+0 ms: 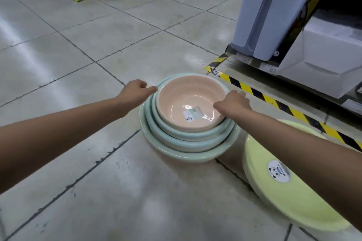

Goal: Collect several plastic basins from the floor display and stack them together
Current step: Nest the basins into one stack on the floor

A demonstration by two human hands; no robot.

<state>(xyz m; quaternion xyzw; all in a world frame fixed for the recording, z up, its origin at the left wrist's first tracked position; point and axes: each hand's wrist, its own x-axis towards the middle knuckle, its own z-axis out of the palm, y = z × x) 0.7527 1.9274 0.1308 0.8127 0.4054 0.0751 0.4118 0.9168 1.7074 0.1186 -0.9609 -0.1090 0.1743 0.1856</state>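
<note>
The stack of basins [188,135] sat on the floor, pink basin [182,100] on top. Both hands were at its rim, one each side: left hand [137,92] curled closed at the left edge, right hand [233,103] gripping the right. The yellow basin [284,191] lay nearer the right arm.

Both bare arms reach forward and down, converging toward the middle. The left hand [137,92] is curled, knuckles up, thumb pointing inward. The right hand [233,104] lies palm down with fingers bent over, thumb stretched toward the left. The hands are apart.
</note>
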